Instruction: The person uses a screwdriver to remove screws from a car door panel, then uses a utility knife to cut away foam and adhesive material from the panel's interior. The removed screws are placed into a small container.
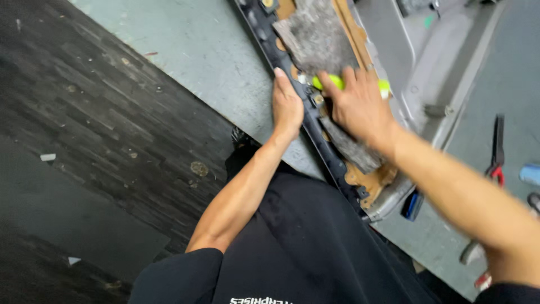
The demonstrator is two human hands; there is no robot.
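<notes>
L hand: flat, fingers together & extended, palm pressed on black edge strip of door trim panel; grips nothing. R hand: fingers spread, curled over neon-yellow tool, pressing it onto panel back; tool shows at both sides of the fingers, motion-blurred. Panel: lies diagonally on grey worktop, directly under both hands, grey felt padding & brown backing exposed. Beside R forearm, on worktop: red-handled pliers, blue item just beside panel's near end. Left of worktop: dark floor.
</notes>
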